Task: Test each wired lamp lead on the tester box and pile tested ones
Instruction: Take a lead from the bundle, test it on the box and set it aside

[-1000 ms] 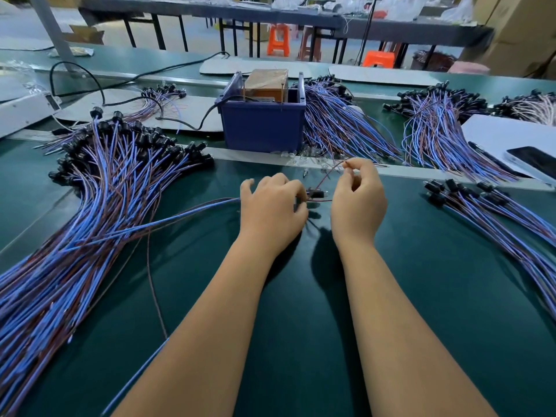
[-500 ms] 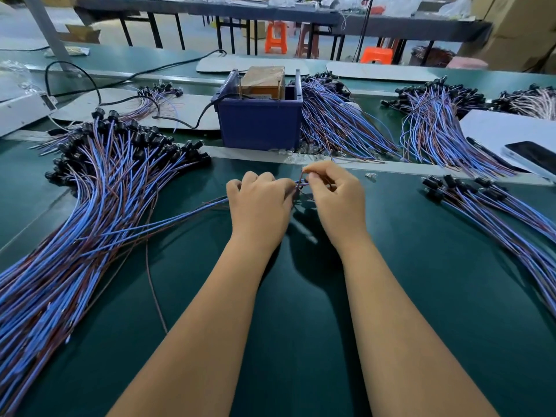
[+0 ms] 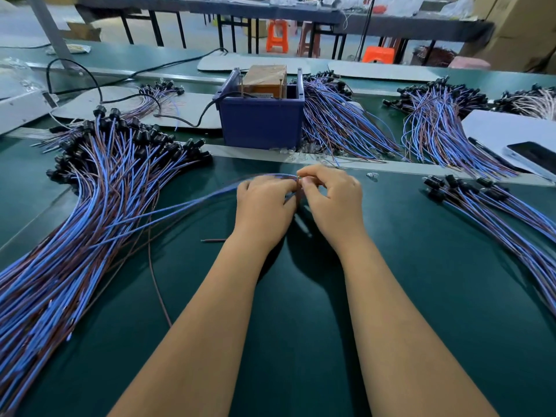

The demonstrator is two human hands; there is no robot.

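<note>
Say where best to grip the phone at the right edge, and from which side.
Grip the phone across its long edges, coming from above. It lies flat, screen up, on the white sheet, and its far end runs out of view, so an end grip looks unsure.

Bright, even overhead light casts soft dark shadows on the green table mat point(image 3: 301, 341) beneath both hands, while wide-angle distortion bends the slightly soft edges.

Factory assembly workshop, long green-topped table point(image 3: 301, 341) heaped with bundles of blue and brown wired lamp leads point(image 3: 75, 236), blue tester box point(image 3: 261, 121) with cable, more tables, orange plastic stools point(image 3: 277, 36) and cardboard cartons point(image 3: 523, 28) behind
</note>
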